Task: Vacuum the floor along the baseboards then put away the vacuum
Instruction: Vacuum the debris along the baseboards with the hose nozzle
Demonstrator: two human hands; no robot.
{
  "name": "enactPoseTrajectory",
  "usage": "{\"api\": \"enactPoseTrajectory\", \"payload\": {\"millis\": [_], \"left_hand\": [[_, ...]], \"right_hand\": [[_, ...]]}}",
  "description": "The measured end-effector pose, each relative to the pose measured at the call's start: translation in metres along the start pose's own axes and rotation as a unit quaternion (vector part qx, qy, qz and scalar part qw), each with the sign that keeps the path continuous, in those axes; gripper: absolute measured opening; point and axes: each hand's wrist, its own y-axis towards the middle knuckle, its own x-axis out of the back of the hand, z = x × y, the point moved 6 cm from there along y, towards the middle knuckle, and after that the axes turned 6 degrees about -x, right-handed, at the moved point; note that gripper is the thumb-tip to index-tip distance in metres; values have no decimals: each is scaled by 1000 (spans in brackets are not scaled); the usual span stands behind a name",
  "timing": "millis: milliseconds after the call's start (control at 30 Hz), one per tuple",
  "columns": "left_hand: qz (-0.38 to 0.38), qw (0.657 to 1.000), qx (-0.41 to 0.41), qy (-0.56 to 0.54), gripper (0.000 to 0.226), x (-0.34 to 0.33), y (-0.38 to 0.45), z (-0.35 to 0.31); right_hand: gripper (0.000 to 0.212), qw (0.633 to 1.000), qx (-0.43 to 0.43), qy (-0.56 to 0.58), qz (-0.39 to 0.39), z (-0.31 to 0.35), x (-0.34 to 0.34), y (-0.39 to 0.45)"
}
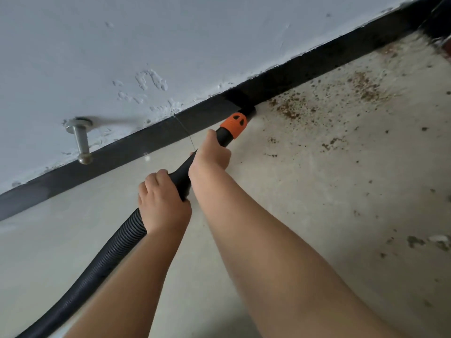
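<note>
Vacuum wand (185, 169) running diagonally through frame centre, nozzle tip (249, 111) pushed against the dark baseboard (122, 152) just above centre, right at the floor joint. Orange collar (235, 124) just behind the tip. Right hand (210, 154) wrapped round the rigid tube directly below that collar, fingers curled under, thumb lying along the top. Left hand (161, 198) clenched round the wand's rear end where the ribbed hose (97, 259) joins, knuckles up. Hose trailing off to lower left; vacuum body not in view. Handling read: tube stiff and probably light, smooth plastic, so a full wrap beats a pinch; front grip steers the tip, rear grip takes hose drag and twist. Hose soft and springy, likely to tug back and pull the tip off the wall line, so no good as a grab point for aiming. Collar looks like a joint: probably best not to lever hard on it. Brown debris (292, 106) scattered on the floor (317, 191) to the right of the tip, thickest along the wall toward upper right; floor at left looks cleaner. Metal door stop (81, 140) sticking out of the wall (170, 45) at left, a possible hose snag. Thin wire (185, 132) hanging across the baseboard near the right hand, could get sucked in.
</note>
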Motion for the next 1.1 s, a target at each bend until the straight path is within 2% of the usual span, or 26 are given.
{"api": "enactPoseTrajectory", "payload": {"millis": [133,367,467,767,1100], "left_hand": [[36,999,0,-5,44,0,16,-5],[88,995,-42,-3,45,-3,32,-7],[103,993,-45,-42,43,-2,33,-6],[132,988,-65,-55,45,23,44,29],[74,994,-65,-36,44,27,37,83]], "right_hand": [[45,1000,19,-9,-8,12,0,1],[49,995,67,-69,-11,33,10,1],[51,993,79,-86,-20,37,13,1],[55,993,57,-99,2,14,-11,-8],[55,994,45,-98,35,-28,-45,6]]}}
